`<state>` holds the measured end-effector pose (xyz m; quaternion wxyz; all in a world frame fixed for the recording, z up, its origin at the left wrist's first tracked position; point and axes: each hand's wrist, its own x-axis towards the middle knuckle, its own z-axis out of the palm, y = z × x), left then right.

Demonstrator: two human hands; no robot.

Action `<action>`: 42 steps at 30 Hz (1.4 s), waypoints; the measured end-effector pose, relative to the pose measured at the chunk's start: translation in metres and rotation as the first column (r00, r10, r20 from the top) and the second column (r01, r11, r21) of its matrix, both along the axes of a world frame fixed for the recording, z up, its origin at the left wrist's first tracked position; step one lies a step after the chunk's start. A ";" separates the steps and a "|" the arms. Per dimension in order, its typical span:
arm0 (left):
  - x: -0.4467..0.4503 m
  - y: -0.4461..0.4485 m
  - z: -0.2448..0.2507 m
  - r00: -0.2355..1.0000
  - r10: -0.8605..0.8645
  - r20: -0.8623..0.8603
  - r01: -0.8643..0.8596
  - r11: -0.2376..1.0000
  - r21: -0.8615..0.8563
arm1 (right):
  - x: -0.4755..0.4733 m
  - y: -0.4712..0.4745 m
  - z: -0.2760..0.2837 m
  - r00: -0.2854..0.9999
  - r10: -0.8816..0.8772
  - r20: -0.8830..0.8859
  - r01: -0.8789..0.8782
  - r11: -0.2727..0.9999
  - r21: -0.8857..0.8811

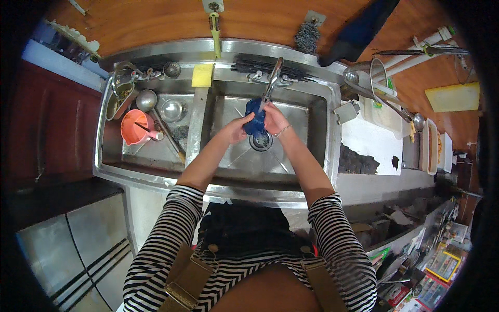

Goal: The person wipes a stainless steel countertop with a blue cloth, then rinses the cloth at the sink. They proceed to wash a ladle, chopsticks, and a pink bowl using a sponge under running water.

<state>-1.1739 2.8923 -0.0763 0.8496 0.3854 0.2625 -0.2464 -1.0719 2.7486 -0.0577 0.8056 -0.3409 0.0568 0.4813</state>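
Under the curved metal tap [275,76] of the right-hand sink basin [234,163], both hands hold a wet, crumpled dark blue cloth [254,124]. My left hand [236,129] grips its left side, with the thumb on top. My right hand [275,118], with a bracelet at the wrist, holds the right side close to the spout. Water runs from the tap onto the cloth and hand. Just below the cloth lies the round drain [261,142]. The fingers behind the cloth are partly hidden.
The left basin holds a pink plastic dipper [134,126], a long-handled ladle [147,100], a metal bowl [172,110] and a strainer basket with scraps [119,102]. A yellow sponge cloth [202,75] lies on the divider. Strainers [360,80] hang at right above a white board [370,136].
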 end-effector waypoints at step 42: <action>0.027 0.094 0.146 0.883 -0.053 0.466 -0.228 0.820 0.525 | -0.011 -0.002 -0.072 0.879 0.357 0.317 -0.255 0.912 -0.323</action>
